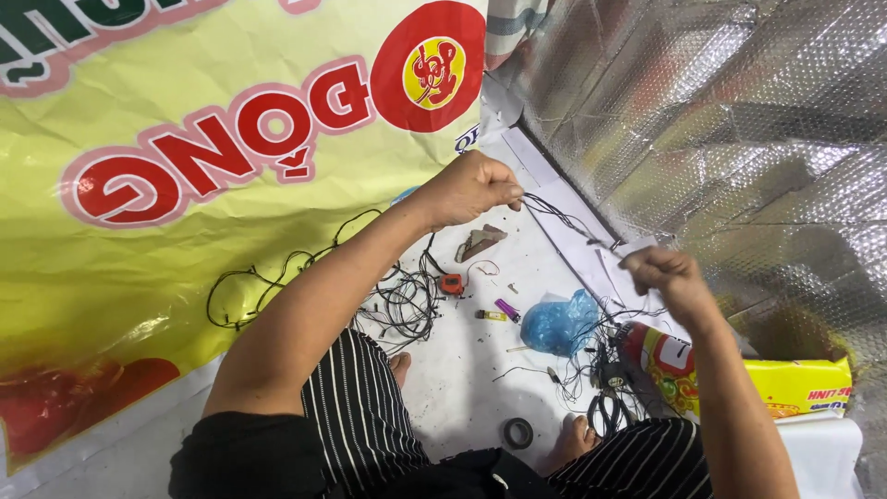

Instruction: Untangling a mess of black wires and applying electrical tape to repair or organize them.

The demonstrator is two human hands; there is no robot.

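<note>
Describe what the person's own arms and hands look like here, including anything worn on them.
Both arms are bare from shoulder to fingertips: no gloves, watch, rings or bracelets show on the left hand or the right hand. A black short sleeve covers the left shoulder. No sleeve shows on the right arm in view. Black trousers with thin white stripes are worn below.

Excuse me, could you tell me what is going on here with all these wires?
A person sits on the floor, stretching thin black wires between both hands. The left hand pinches one end, the right hand grips the other. On the white sheet below lie a tangle of wires, a blue plastic bag, a purple lighter and a roll of black tape.
</note>
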